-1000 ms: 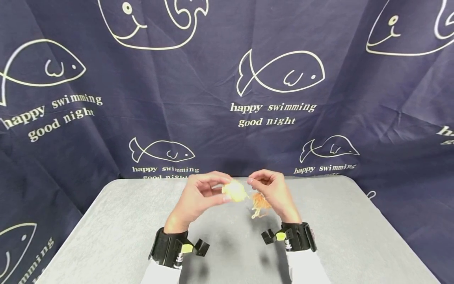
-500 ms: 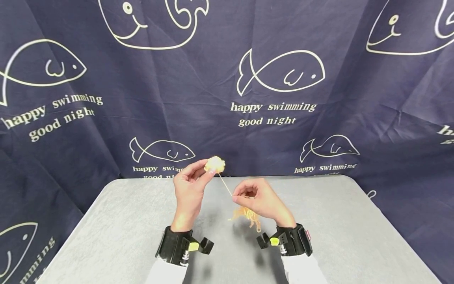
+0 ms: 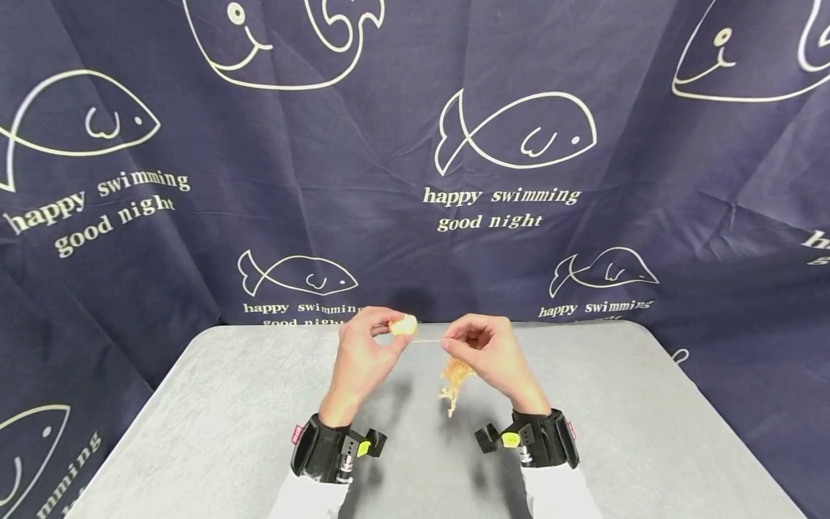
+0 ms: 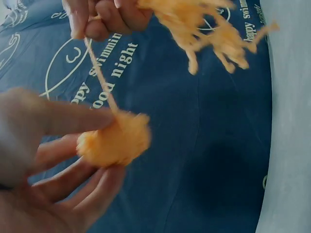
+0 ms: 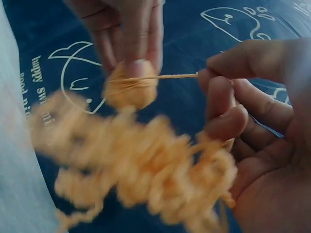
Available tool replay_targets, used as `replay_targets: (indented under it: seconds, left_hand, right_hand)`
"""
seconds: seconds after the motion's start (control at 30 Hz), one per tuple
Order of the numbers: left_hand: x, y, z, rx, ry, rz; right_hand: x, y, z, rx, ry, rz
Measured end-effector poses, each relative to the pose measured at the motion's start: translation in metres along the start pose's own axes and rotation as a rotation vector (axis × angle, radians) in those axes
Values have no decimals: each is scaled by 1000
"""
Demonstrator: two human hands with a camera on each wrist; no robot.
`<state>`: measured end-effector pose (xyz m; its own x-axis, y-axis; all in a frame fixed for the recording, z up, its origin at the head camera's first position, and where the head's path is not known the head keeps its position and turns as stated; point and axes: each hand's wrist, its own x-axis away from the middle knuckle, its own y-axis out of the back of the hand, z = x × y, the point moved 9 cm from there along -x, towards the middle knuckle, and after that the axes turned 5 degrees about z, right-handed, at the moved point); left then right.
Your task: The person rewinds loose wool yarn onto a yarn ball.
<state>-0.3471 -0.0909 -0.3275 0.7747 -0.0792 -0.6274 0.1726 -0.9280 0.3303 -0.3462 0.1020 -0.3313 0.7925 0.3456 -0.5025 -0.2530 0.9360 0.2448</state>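
Pinching the small yarn ball (image 3: 403,325), the left hand (image 3: 360,358) holds it above the table (image 3: 214,418). Beside the ball, the right hand (image 3: 488,353) pinches its thread (image 3: 429,340). Yarn looks soft and light; hold it gently.

The surface (image 3: 616,432) is a grey, faintly mottled top with rounded far corners. It widens toward the viewer and runs out of the head view at the bottom edge. Its far edge meets a dark blue cloth (image 3: 389,180) printed with white fish outlines and words; the cloth also hangs down past the left and right sides. No object lies directly on the grey top in the head view. Soft dark shadows (image 3: 395,393) fall on its middle. In the wrist views only a pale grey strip of it shows along one edge.
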Motion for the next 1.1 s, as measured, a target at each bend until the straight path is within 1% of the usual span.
replay_targets:
  seconds: [0.07, 0.13, 0.23, 0.3, 0.37, 0.43, 0.53, 0.63, 0.7, 0.77, 0.87, 0.93, 1.0, 1.03, 1.1]
  left_hand:
    - [0, -7, 0, -15, 10, 98]
    - [1, -15, 1, -9, 29, 208]
    - [5, -27, 2, 23, 61, 373]
    - [8, -34, 2, 61, 80, 467]
    - [11, -38, 1, 87, 86, 534]
    - [13, -41, -2, 110, 81, 584]
    - [16, -45, -6, 143, 60, 655]
    - [22, -51, -10, 187, 39, 743]
    - [25, -55, -14, 232, 28, 803]
    - [29, -57, -17, 295, 11, 856]
    - [32, -58, -24, 439, -35, 912]
    - [32, -55, -31, 558, -77, 921]
    - [30, -49, -37, 678, -109, 899]
    - [28, -46, -39, 734, -122, 875]
    - [23, -38, -43, 843, -143, 798]
  right_hand:
    - [1, 7, 0, -50, 0, -46]
    - [2, 13, 0, -121, 2, -81]
    - [2, 17, -1, -252, 19, -118]
    - [2, 19, -1, -343, 34, -130]
    - [2, 21, -1, -409, 41, -150]
    - [3, 24, -3, -460, 30, -179]
    - [4, 29, -6, -526, -6, -228]
    - [7, 33, -10, -618, -50, -266]
    - [8, 35, -13, -666, -74, -286]
    - [9, 36, -17, -684, -97, -306]
    - [9, 38, -23, -645, -114, -323]
    - [8, 39, -26, -567, -110, -331]
    - [6, 38, -28, -470, -102, -332]
    - [6, 37, -29, -416, -101, -329]
    - [4, 34, -30, -302, -114, -309]
